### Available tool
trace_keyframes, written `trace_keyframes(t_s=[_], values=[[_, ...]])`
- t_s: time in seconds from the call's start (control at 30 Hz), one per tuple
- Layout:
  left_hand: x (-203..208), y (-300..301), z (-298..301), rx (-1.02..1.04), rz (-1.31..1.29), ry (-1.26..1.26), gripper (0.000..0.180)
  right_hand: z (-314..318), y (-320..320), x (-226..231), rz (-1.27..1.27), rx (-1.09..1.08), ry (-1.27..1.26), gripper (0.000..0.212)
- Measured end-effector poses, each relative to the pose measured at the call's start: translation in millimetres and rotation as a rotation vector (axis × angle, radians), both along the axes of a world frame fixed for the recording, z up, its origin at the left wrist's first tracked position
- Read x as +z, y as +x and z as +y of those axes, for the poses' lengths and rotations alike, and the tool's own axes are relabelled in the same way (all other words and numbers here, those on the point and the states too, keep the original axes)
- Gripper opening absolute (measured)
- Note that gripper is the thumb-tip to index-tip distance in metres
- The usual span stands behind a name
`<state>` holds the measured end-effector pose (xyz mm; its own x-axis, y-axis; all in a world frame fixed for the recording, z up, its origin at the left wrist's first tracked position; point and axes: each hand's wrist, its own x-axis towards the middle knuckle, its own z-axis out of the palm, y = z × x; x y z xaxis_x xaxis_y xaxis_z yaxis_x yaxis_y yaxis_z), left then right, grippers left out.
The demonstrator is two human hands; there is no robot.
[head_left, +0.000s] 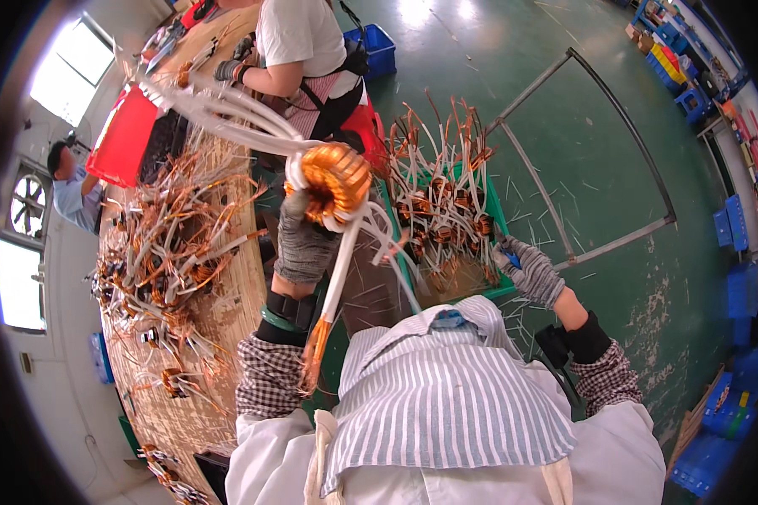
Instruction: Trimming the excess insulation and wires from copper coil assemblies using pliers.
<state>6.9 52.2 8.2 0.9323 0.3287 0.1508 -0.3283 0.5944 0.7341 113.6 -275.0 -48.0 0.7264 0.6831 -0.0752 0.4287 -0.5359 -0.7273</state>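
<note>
Centre frame: left hand (305, 240) clamped on a copper coil (335, 178) with white leads. Right hand (526, 269) – fingers closed on a blue tool – at the green bin's (499, 220) rim; bin full of coils. Worktop (219, 311) at left – piled with coils.

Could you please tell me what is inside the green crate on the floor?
The green crate holds a tangled heap of copper coils with white leads. Its bottom and lower layers are covered by the heap.

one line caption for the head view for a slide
Gloved left hand lifts a copper coil; right hand reaches into a green bin of coils.
</note>
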Motion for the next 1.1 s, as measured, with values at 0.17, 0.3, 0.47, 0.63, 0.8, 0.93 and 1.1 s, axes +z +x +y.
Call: trace_keyframes(t_s=[0.17, 0.3, 0.47, 0.63, 0.8, 0.93, 1.1], values=[[2, 17, -13, 0.014, -0.094, -0.5, 0.046, 8, 2, 24, -0.076, -0.075, 0.127, 0.03], [-14, 20, -25, 0.018, 0.021, -0.461, 0.047, 32, 13, 76, -0.51, -0.046, 0.024, 0.026], [-32, 20, -43, 0.016, 0.008, -0.618, 0.046, 76, 22, 119, -0.927, 0.142, -0.11, 0.024], [-24, 19, -66, 0.19, 0.19, -0.638, 0.043, 88, 25, 125, -1.161, 0.321, -0.181, 0.027], [-14, 15, -75, 0.147, 0.204, -0.681, 0.04, 91, 29, 125, -1.189, 0.354, -0.173, 0.029], [-6, 10, -83, 0.201, 0.255, -0.672, 0.039, 93, 30, 120, -1.155, 0.354, -0.29, 0.043], [-10, 8, -82, 0.186, 0.317, -0.669, 0.039, 86, 33, 122, -1.158, 0.356, -0.271, 0.041]])
